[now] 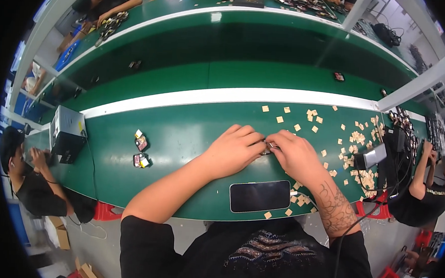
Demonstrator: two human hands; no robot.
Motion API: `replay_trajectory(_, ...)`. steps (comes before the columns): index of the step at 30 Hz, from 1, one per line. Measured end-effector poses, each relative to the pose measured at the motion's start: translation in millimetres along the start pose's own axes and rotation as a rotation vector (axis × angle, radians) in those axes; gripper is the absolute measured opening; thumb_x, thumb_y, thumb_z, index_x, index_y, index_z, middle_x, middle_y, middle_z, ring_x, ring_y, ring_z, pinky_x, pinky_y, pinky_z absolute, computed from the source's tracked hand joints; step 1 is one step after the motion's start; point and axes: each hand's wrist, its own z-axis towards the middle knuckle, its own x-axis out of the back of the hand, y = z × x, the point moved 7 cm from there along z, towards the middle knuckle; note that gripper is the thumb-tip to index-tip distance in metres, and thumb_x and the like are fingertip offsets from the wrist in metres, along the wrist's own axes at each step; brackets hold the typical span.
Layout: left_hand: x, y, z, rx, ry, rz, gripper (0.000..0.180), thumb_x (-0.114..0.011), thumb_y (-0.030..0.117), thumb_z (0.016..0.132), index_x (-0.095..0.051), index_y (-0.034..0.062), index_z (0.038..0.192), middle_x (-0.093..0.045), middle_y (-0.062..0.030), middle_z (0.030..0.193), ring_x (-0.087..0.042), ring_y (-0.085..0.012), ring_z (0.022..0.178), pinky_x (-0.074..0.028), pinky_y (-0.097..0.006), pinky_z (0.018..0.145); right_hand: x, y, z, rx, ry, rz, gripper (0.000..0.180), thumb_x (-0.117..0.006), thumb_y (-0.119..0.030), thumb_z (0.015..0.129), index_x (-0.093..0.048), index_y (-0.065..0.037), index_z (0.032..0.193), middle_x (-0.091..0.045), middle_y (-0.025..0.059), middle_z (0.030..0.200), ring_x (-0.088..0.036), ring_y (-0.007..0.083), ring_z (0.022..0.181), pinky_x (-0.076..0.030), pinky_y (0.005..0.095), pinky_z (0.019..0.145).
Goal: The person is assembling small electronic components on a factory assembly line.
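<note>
Midway, seemingly: both hands, left hand and right hand, are pinching a small metal part over the green worktop; many tan squares are lying unused on the right.

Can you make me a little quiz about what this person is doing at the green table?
1. True or false: both hands meet over one small part.
2. What lies flat on the table closest to the person's body? A) a phone B) a red stool C) a grey box
3. Fill in: the small tan squares are scattered mostly to the person's ______ side.

Key:
1. True. The left hand and the right hand pinch it together, fingertips touching.
2. A. The phone lies dark, screen up, near the edge of the green table.
3. Right.
</note>
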Motion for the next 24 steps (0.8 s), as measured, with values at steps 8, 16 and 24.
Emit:
replay_trajectory(8,-0.3,-3.6,-6.5,0.030,0.059,-0.097,0.029,-0.082,0.017,0.088,-0.070,0.0097,0.114,-0.071,-0.0040,0.117,-0.064,-0.0260,0.112,-0.051,-0.042,0.094,-14.8,11.7,-6.4,-0.065,0.093,0.179,0.022,-0.075,-0.002,0.095,-0.072,-0.004,0.116,-0.073,0.0121,0.101,-0.074,0.0323,0.090,-0.059,0.0421,0.076)
replay_trajectory(16,2.8,-4.2,-6.3,0.080,0.063,-0.145,0.035,-0.082,0.016,0.088,-0.068,0.0087,0.118,-0.070,-0.0051,0.113,-0.065,-0.0275,0.111,-0.051,-0.043,0.093,-22.7,25.2,-6.5,-0.169,0.089,0.319,0.024,-0.081,-0.003,0.091,-0.074,-0.003,0.113,-0.073,0.0100,0.096,-0.069,0.0250,0.081,-0.053,0.0360,0.070)
replay_trajectory(24,-0.3,-6.1,-6.6,0.101,0.057,-0.169,0.038,-0.083,0.015,0.086,-0.066,0.0086,0.120,-0.069,-0.0061,0.110,-0.065,-0.0287,0.110,-0.051,-0.044,0.092,-18.3,9.9,-1.6,-0.174,0.100,0.159,0.018,-0.080,-0.004,0.090,-0.078,-0.005,0.108,-0.074,0.0110,0.093,-0.071,0.0291,0.080,-0.056,0.0401,0.071)
